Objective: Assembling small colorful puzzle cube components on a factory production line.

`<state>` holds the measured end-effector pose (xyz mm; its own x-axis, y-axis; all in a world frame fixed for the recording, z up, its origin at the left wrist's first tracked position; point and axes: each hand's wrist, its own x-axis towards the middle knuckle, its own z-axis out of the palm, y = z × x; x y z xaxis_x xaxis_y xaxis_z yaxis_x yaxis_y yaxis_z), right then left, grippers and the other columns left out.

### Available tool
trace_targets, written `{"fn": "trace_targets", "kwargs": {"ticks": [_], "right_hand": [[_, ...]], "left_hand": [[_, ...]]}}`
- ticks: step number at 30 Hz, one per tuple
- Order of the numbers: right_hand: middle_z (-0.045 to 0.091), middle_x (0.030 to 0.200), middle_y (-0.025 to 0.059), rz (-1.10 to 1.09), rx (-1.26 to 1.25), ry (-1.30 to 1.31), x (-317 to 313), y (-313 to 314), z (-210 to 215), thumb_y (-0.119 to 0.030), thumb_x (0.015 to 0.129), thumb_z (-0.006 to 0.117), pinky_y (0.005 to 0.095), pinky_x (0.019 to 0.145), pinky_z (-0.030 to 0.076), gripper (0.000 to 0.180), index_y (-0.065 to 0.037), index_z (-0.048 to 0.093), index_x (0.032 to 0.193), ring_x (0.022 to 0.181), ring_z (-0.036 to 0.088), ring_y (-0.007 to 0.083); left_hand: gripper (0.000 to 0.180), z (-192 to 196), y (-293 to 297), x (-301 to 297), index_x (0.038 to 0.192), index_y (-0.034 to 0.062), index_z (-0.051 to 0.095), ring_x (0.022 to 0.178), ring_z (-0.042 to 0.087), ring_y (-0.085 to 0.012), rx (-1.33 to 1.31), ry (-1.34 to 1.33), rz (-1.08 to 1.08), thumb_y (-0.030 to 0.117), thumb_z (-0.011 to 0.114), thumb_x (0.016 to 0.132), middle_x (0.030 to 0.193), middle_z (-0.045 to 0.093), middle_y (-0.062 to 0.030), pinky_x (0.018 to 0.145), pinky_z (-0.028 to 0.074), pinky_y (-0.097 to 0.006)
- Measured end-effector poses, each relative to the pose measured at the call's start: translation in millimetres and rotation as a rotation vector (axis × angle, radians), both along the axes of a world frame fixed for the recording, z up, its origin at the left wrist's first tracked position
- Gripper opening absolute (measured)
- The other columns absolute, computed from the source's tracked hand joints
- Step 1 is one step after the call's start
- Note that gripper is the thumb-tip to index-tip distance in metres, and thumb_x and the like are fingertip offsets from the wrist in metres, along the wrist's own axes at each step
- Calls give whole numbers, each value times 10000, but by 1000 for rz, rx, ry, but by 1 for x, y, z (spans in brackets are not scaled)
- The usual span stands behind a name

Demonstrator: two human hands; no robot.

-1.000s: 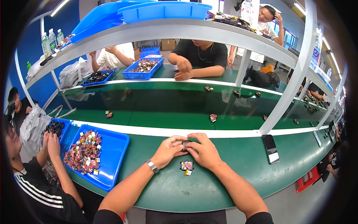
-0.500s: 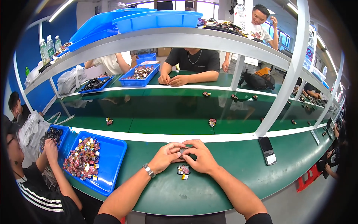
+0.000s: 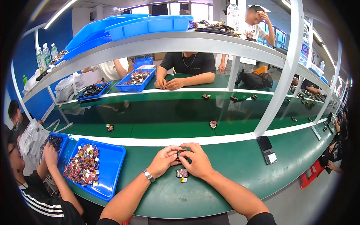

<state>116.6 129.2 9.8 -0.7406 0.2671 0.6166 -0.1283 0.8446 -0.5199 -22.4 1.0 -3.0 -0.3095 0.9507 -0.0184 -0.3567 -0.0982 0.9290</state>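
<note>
Both my hands meet above the green work surface, fingers closed round a small black plastic casing. My left hand, with a metal watch on the wrist, grips its left side. From the other side my right hand pinches it, fingers curled over the top. Much of the casing is hidden by the fingers. Just below the hands lies a second dark casing with a pinkish circuit board in it. A small silver and yellow battery sticks out at its lower edge.
A blue tray of loose pink circuit boards and batteries stands at left, beside a co-worker's hands. At right lies a dark phone-like device. A white rail and slanted post border the conveyor belt.
My hands stay closed on the black casing, with the fingers slightly shifted. The whole view has tilted a little. Across the bench, a standing person has lowered their head against a hand.
</note>
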Motion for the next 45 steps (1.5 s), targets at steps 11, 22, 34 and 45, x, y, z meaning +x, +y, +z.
{"fn": "trace_targets", "kwargs": {"ticks": [11, 22, 34, 45], "right_hand": [[616, 1181, 77, 16, -112, 14, -1, -1, -8, -61, 803, 687, 362, 896, 502, 151, -56, 727, 949, 1118, 552, 267], [598, 1243, 89, -14, -25, 76, 1, -3, 0, -14, 750, 725, 387, 961, 473, 214, -62, 731, 959, 1171, 526, 294], [620, 1157, 112, -55, 118, 214, 2, -8, 14, -18, 705, 717, 409, 908, 495, 197, -30, 694, 900, 1102, 573, 312], [628, 1151, 129, -40, 73, 233, -2, -9, 11, -17, 692, 727, 397, 910, 497, 193, -31, 693, 881, 1088, 578, 320]], "left_hand": [[251, -3, 3, 1, 1235, 33, 510, 1155, 588, -184, -3, -7, 30, 62, 518, 986, 1268, 589, -110, 963, 517, -347], [237, -4, 5, 8, 1211, 20, 501, 1170, 581, -225, 114, -55, 60, 28, 524, 975, 1281, 572, -147, 998, 497, -397], [218, -10, 4, 6, 1176, 50, 503, 1170, 579, -219, 270, -118, 49, 43, 558, 966, 1279, 576, -137, 993, 498, -410], [237, -11, 4, 6, 1208, 7, 496, 1185, 574, -233, 236, -95, 77, -4, 506, 972, 1317, 557, -161, 1005, 502, -403]]}}
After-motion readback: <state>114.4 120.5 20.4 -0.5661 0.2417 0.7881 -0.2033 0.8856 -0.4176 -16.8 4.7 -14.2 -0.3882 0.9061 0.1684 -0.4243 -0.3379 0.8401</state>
